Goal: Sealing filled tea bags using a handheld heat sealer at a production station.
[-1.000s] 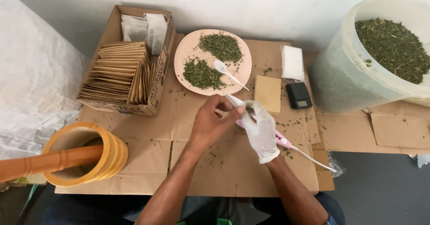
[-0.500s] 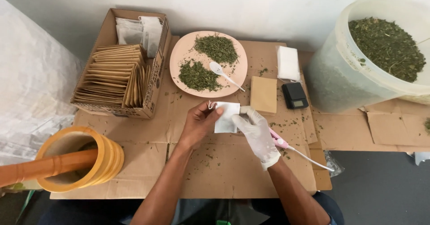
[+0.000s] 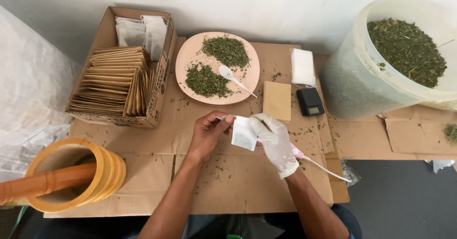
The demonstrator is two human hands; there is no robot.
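Two hands pinch the white sachet (image 3: 243, 133): left hand (image 3: 207, 135) at 9 o'clock, gloved right hand (image 3: 275, 140) at 3. Keep it taut and level above the cardboard (image 3: 238, 182).

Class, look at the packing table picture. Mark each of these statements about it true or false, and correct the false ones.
1. The right hand wears a white glove. True.
2. The left hand is gloved too. False: it is bare.
3. Both hands hold a small white sachet. True.
4. The white spoon lies in the bucket. False: it lies on the pink plate.
5. The plate carries two heaps of dried green leaves. True.
6. The cardboard box holds leaves. False: it holds paper envelopes.
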